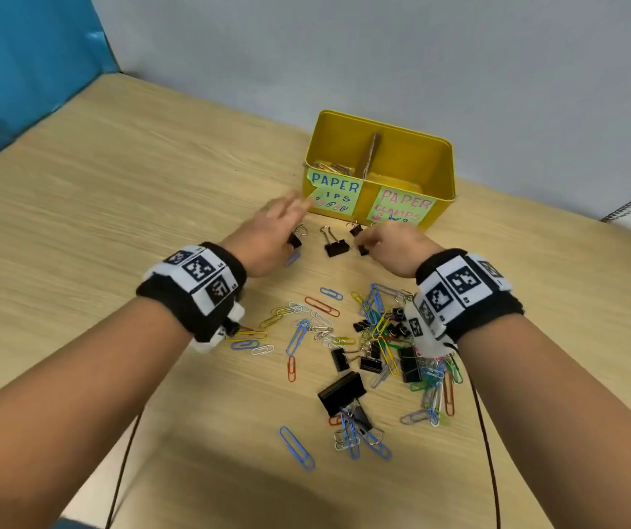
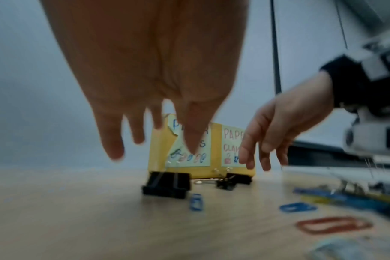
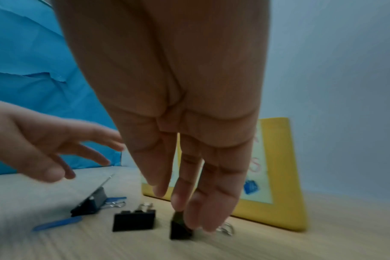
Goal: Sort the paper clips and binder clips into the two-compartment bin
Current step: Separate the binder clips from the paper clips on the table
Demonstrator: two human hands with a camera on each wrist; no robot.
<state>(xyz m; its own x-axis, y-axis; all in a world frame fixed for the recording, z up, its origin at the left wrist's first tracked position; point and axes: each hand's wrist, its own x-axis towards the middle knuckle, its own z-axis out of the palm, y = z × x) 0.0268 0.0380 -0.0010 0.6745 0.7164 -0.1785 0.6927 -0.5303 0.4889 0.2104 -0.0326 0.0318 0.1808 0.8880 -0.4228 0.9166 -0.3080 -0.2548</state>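
Observation:
The yellow two-compartment bin (image 1: 445, 173) stands at the back, labelled for paper clips on the left and paper clamps on the right. A few paper clips (image 1: 334, 169) lie in its left compartment. Three black binder clips sit in a row before it. My left hand (image 1: 291, 219) hovers with fingers spread and straight over the left binder clip (image 1: 294, 239), holding nothing. My right hand (image 3: 180, 207) points down, fingertips touching the small right binder clip (image 3: 180, 228), thumb apart from it. The middle binder clip (image 1: 336, 247) lies untouched between the hands.
A mixed pile of coloured paper clips and black binder clips (image 1: 378, 349) is spread over the wooden table (image 1: 115, 223) below my wrists. A big binder clip (image 1: 342, 391) lies nearer me. A blue panel (image 1: 20, 70) borders the left side, a grey wall the back.

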